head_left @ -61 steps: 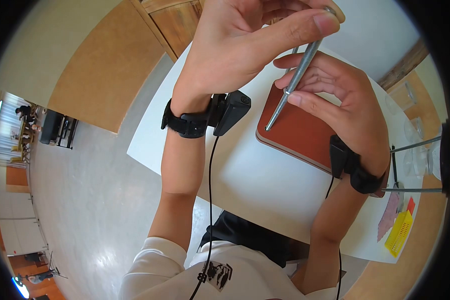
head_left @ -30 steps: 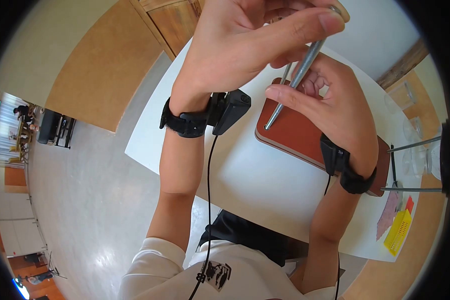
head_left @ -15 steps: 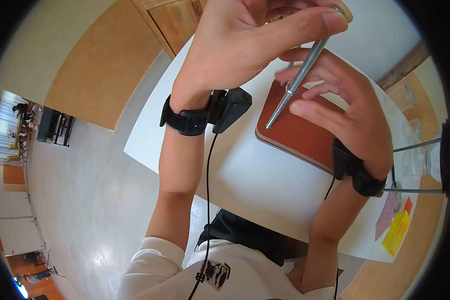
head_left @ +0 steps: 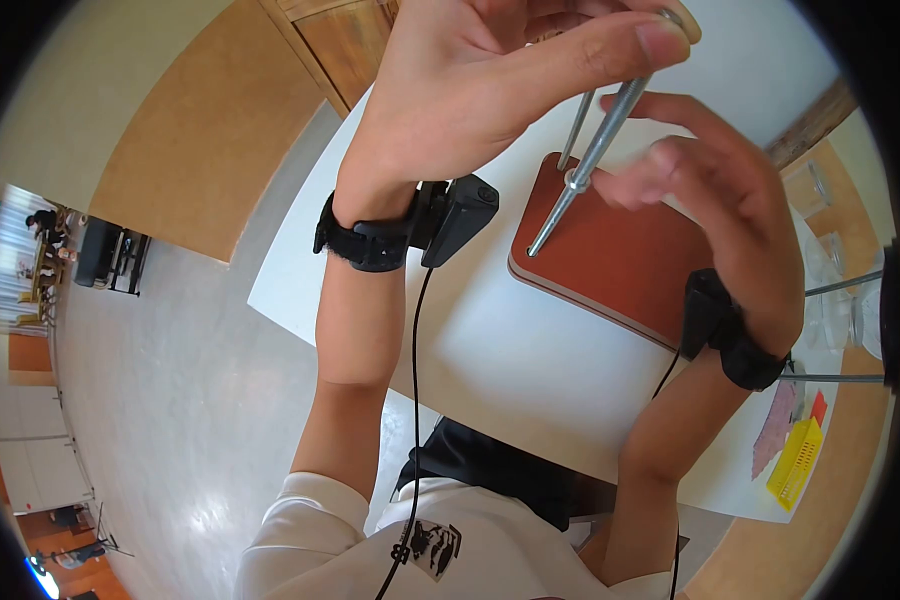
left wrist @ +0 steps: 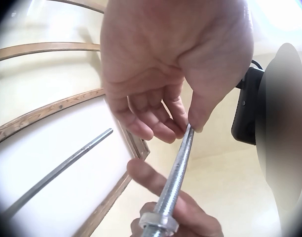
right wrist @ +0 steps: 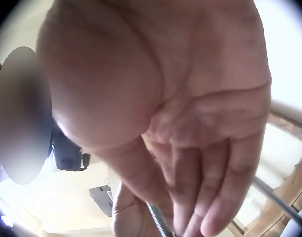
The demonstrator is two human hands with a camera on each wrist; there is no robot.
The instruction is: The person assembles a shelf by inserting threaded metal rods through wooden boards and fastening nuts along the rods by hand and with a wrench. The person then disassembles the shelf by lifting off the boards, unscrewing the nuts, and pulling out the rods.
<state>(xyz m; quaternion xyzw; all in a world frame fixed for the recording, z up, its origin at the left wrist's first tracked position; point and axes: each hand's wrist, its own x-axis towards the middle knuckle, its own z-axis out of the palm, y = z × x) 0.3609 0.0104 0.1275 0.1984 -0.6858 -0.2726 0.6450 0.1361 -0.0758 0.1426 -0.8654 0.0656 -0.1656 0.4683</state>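
A threaded metal rod [head_left: 607, 128] rises at a slant from a corner hole of the reddish-brown board [head_left: 610, 275]. My left hand [head_left: 500, 95] pinches its upper end between thumb and fingers, also plain in the left wrist view. Partway down the rod sits a nut [head_left: 576, 181], large at the bottom of the left wrist view [left wrist: 159, 223]. Beside it is my right hand [head_left: 740, 215], fingers loosely bent and blurred, gripping nothing visible. In the right wrist view its palm [right wrist: 166, 94] fills the frame, with a bit of rod [right wrist: 158, 219] below the fingertips.
A second rod [head_left: 574, 130] stands at the board's far corner. Two more rods [head_left: 835, 378] reach toward a dark round object at the right edge. Clear containers [head_left: 830, 260], a yellow basket [head_left: 797, 465] and a pink piece [head_left: 773, 435] lie on the white table's [head_left: 470, 350] right side.
My right hand closed in around the nut, opened away from it, and has now shifted right with its fingers bent. My left hand stays at the rod's top, nearly still.
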